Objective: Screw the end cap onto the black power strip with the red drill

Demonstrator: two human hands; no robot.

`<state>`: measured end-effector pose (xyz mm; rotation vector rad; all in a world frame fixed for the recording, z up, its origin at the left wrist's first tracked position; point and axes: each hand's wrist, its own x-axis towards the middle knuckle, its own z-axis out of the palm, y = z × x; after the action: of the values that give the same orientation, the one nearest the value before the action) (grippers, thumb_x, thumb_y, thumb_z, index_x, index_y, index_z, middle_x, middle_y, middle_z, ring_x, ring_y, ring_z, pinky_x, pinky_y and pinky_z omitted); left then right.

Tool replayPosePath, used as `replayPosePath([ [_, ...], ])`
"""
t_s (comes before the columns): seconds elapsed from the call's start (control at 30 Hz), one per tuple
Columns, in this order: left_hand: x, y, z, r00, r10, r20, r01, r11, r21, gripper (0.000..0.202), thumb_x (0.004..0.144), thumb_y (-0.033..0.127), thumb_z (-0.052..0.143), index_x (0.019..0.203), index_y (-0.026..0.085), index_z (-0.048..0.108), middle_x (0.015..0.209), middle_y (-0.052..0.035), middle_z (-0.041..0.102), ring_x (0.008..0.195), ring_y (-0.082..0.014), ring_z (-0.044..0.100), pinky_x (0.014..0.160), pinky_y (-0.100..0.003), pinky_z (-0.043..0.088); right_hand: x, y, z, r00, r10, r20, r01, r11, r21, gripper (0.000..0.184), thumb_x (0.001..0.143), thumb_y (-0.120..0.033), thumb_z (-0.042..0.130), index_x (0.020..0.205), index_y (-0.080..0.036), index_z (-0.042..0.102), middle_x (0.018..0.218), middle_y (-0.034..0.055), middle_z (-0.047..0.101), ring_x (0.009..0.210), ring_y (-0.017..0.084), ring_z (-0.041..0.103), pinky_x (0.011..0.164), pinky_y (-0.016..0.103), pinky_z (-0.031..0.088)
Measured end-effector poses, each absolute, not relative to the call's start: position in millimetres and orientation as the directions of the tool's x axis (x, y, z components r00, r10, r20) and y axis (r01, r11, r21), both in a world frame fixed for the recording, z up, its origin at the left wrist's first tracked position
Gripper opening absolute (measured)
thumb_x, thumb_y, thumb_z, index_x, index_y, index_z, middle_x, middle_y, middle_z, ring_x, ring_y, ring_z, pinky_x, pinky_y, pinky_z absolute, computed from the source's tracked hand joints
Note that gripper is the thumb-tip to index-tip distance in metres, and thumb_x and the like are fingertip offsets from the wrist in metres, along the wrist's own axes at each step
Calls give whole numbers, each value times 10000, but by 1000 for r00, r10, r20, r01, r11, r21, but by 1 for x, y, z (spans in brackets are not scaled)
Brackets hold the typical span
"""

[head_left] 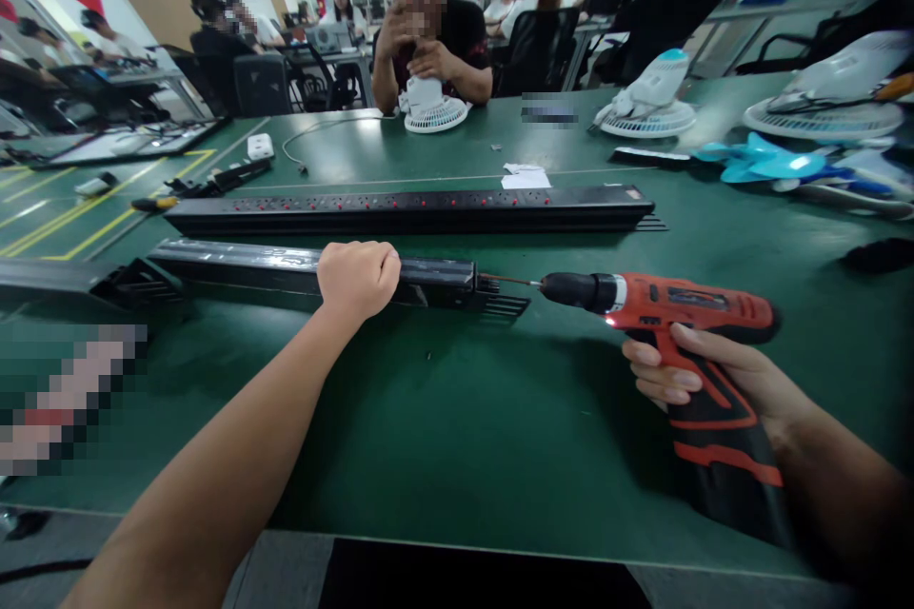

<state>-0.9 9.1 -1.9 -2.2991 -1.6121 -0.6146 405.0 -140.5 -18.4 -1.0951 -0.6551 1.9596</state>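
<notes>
My left hand (358, 279) is closed around a long black metal bar (435, 273) lying on the green table and presses on it from above. In my right hand (714, 371) is a red and black cordless drill (696, 302), held by its grip with a small light glowing below the chuck. A long thin bit (518, 281) runs from the chuck to the bar's right end, where several dark prongs stick out. Whether the bit's tip sits in a screw cannot be made out. Just behind lies a black power strip (400, 205) with a row of red dots.
Across the green table (500, 457) a person handles a white fan part (435, 112). White fan bases (646, 119) and blue fan blades (764, 159) lie at the right. Another dark bar (49, 278) and a screwdriver (155, 204) are at the left.
</notes>
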Motion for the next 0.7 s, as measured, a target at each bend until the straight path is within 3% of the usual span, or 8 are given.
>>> replayPosePath([
  [0.43,0,9,1,288,838,464,939,-343,37,428,980,322,391,687,231,689,727,-58,757,683,-252,637,733,-427,387,406,-138,-19,-325,836,-443,-391,-545,-742,360,788,-496,893,884,-182,746,571,-45,381,557,137,264,472,240,433],
  [0.7,-2,10,-1,298,831,470,933,-358,42,429,987,329,390,673,229,665,711,-60,737,664,-248,615,729,-426,380,412,-140,-28,-286,838,-465,-393,-545,-741,346,769,-516,856,900,-217,740,537,-55,335,529,164,289,458,289,407],
])
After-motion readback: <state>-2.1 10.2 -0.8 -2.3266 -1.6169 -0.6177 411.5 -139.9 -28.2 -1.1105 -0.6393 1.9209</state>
